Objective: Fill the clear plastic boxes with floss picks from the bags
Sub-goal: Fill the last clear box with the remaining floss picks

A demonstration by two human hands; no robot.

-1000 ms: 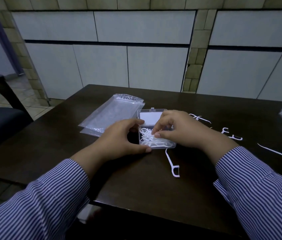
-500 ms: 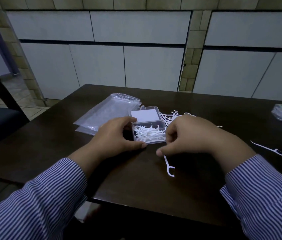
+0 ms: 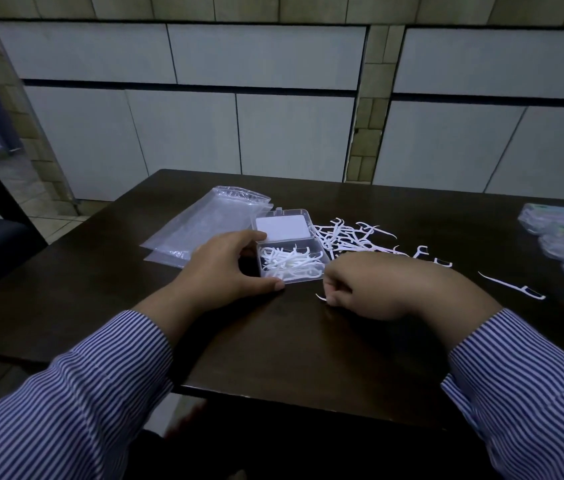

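One floss pick [image 3: 322, 297] pinched in right hand [image 3: 377, 289], just right of & nearer than box [image 3: 291, 261]; left hand [image 3: 228, 268] grips box's left side.

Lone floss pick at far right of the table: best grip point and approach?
Pinch the lone floss pick at mid-handle from above, fingers across its width. It lies flat and apart from the pile; the straight handle offers more hold than the pointed tip or forked head.
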